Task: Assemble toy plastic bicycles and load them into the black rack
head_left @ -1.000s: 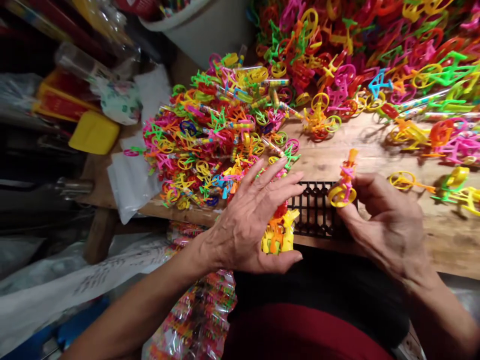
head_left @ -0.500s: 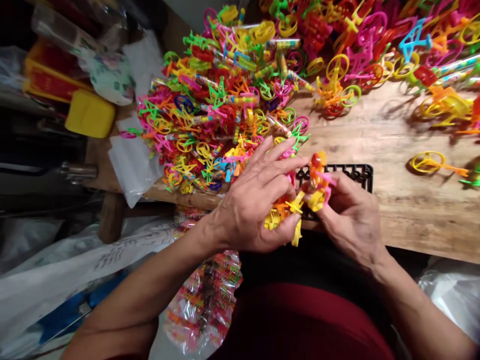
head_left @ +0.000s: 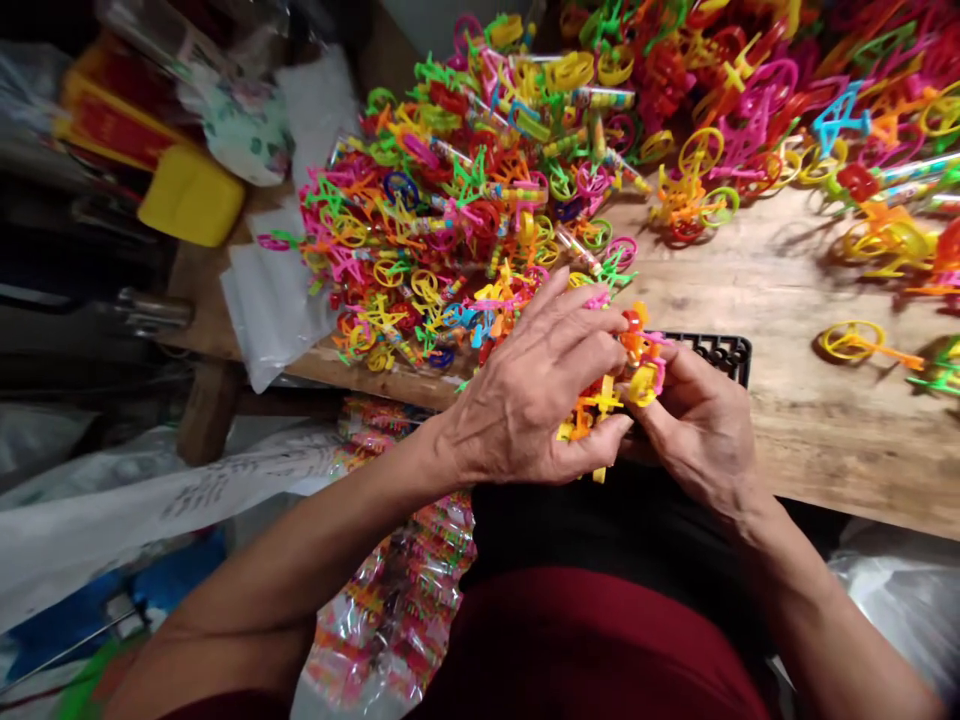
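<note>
Toy (head_left: 643,362) pinched in my right fingers (head_left: 654,418), just above rack: orange-red at far end, pink along right side, rounded yellow part nearest me. My left fingers (head_left: 596,352) meet it from left. Cluster (head_left: 600,398) of yellow and orange plastic partly under my left hand, yellow cross-shaped piece on top, one yellow end poking out past thumb; rest hidden. Rack (head_left: 739,352) black, open-barred, flat along near edge of bench (head_left: 817,430), rounded corner and dark round shapes showing at right, remainder covered by hands.

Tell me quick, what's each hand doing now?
Left hand: partly closed around yellow and orange plastic pieces.
Right hand: pinching an orange, pink and yellow piece.
</note>
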### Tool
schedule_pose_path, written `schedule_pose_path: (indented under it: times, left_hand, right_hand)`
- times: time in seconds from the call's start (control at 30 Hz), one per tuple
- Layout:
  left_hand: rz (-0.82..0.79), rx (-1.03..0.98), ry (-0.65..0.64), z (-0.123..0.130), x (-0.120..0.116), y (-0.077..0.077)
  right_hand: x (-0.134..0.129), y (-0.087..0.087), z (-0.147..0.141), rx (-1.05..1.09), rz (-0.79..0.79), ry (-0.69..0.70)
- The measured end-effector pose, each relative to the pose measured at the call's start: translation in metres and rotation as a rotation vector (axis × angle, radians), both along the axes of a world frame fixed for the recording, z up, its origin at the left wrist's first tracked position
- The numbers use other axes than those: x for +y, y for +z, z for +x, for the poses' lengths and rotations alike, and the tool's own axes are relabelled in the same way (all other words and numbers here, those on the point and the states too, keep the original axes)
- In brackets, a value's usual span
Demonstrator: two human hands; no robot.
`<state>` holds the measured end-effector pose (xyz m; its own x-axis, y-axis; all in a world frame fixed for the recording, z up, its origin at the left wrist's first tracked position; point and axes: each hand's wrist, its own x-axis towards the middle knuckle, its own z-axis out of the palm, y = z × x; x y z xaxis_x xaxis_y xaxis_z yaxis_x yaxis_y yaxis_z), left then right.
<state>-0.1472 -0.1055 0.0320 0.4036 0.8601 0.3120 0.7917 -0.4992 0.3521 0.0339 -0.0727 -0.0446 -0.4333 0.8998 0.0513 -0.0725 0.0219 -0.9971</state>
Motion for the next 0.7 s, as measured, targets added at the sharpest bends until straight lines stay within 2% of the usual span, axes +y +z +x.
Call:
schedule_pose_path:
  times: [0.1,0.27,0.5,0.7]
  left_hand:
    - [0.047,-0.022,0.013,0.001,0.000,0.000]
    - [0.027,-0.003,-0.040,-0.001,0.001,0.002]
    - [-0.006,-0.071,0.021,0.001,0.001,0.003]
    - [-0.035,-0.077,0.023,0.003,0.002,0.003]
  right_hand:
    - [-0.003,0.006,0.013,-0.048,0.030,-0.038]
    - [-0.010,0.005,0.039,-0.264,0.325,-0.125]
    - [0.017,0.000,0.018,-0.350,0.523,-0.211]
    - [0.026,-0.006,0.006,-0.372,0.508,-0.165]
